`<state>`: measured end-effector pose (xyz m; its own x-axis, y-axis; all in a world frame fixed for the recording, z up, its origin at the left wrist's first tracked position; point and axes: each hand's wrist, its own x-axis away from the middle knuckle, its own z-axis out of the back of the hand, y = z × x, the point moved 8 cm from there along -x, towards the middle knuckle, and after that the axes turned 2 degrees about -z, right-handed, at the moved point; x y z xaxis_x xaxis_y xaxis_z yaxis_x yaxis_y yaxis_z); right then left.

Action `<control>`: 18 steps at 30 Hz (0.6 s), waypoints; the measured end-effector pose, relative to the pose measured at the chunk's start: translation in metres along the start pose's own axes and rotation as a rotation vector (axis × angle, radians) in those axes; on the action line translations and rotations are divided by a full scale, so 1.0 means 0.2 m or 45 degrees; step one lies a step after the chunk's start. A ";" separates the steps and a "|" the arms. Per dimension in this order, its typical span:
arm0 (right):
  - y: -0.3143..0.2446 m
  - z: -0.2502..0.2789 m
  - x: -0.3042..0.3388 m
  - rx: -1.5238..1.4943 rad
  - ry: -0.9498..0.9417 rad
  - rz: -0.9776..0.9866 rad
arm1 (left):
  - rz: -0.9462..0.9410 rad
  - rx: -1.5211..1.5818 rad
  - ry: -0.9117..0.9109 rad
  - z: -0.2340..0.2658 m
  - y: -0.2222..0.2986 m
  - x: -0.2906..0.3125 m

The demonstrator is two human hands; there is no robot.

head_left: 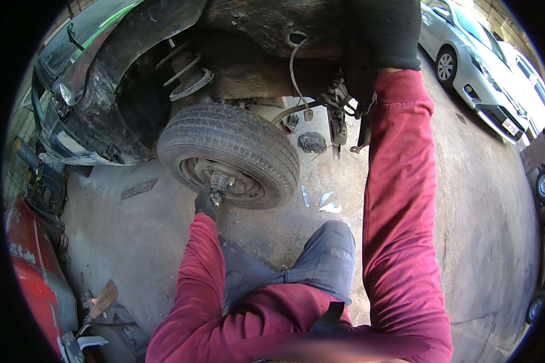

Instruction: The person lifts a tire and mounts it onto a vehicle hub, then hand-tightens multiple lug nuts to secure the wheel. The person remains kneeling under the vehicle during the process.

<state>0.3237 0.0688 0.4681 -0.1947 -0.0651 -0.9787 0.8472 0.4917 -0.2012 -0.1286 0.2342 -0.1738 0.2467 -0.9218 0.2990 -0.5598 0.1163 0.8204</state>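
Note:
A car wheel (233,130) with a worn black tyre sits tilted in the open wheel arch, its hub (219,180) facing me. My left hand (206,204), in a dark glove, reaches to the lower rim beside the hub end; its fingers are hidden against the wheel. My right hand (389,33), in a black knitted glove, is raised at the top edge against the dark, stripped car body (266,24). The fingers of that hand cannot be made out. Behind the tyre stands a coil spring (184,69).
A loose cable (293,66) hangs from a body hole. Metal brackets (338,124) hang right of the wheel. On the floor lie a dark glove (291,124), pale scraps (329,207) and a flat strip (138,189). A brush (105,297) and red panel (36,272) stand left; a silver car (475,60) is parked right.

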 end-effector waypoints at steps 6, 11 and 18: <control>0.00 0.01 0.00 -0.051 0.014 0.024 | 0.327 -0.141 -0.247 -0.04 -0.04 0.04; 0.00 0.01 0.00 -0.029 0.035 0.059 | 0.379 -0.249 -0.139 0.01 -0.04 0.00; 0.00 0.00 -0.01 0.015 -0.008 0.040 | 0.260 -0.336 -0.159 0.02 0.00 -0.01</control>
<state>0.3248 0.0684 0.4703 -0.1646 -0.0554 -0.9848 0.8588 0.4830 -0.1707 -0.1323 0.2348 -0.1774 0.0431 -0.9057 0.4217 -0.3600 0.3796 0.8522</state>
